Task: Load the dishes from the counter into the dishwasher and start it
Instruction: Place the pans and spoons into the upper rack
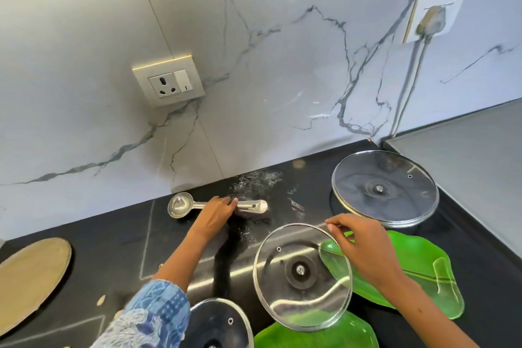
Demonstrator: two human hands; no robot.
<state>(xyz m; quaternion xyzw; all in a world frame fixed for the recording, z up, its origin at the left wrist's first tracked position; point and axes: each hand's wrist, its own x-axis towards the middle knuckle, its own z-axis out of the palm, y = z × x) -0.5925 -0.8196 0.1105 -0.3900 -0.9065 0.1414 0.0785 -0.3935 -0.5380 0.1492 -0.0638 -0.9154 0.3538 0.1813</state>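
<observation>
Glass lid (pixel 302 277), steel-rimmed and tilted at lower centre, is pinched at its upper rim by the right hand (pixel 358 246); likely fragile and slippery, so support the rim. Green leaf-shaped plates (pixel 418 263) lie beneath. Farther, at frame centre, the left hand (pixel 217 213) curls its fingers round a rigid steel scoop (pixel 197 203) on the black counter (pixel 113 234).

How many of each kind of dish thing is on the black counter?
Glass lids: 3
Green leaf plates: 2
Metal scoop: 1
Round tan board: 1
Total: 7
</observation>
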